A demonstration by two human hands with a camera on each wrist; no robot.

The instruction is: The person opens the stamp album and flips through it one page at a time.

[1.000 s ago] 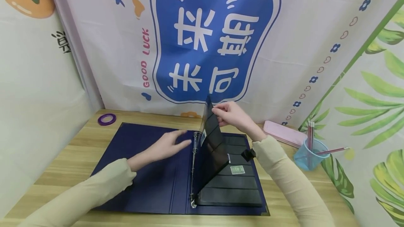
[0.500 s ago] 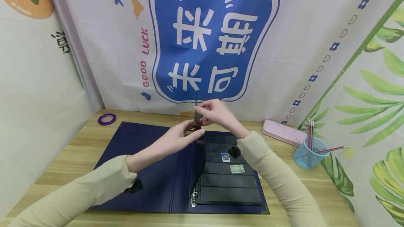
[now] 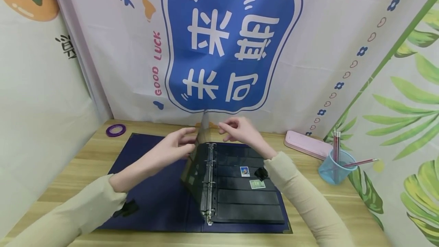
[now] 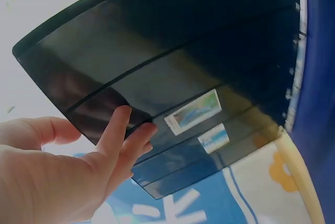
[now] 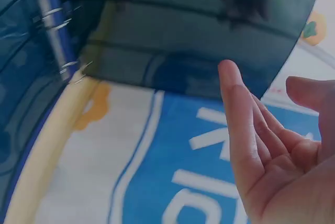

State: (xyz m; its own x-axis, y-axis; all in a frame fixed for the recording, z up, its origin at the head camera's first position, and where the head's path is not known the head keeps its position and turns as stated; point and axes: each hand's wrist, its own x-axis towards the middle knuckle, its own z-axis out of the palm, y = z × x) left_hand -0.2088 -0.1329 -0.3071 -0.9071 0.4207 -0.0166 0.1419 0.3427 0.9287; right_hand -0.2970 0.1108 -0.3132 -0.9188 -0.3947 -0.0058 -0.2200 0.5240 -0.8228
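Observation:
A stamp album (image 3: 154, 197) with dark blue covers lies spread on the wooden table. One black pocket page (image 4: 178, 77) stands upright from the rings, leaning left, with two stamps (image 4: 194, 111) showing on its left side. My left hand (image 3: 164, 149) holds that page by its outer edge; the fingers lie along its left face, and the thumb is at the edge. Just right of the page, my right hand (image 3: 243, 130) is raised with nothing in it. Beneath, another black page (image 3: 250, 205) lies flat, bearing a blue stamp (image 3: 244, 171) and a green stamp (image 3: 257, 184).
Metal rings (image 3: 210, 182) run down the album's spine. A purple tape roll (image 3: 116, 130) sits at the back left. Toward the right are a pink case (image 3: 312, 145) and a blue cup (image 3: 336, 169) of pencils. A printed cloth (image 3: 137, 48) hangs behind the table.
The page has swung from right to left over the rings, passing from my right hand to my left. My right hand has let go and drawn back rightward, uncovering the flat page below.

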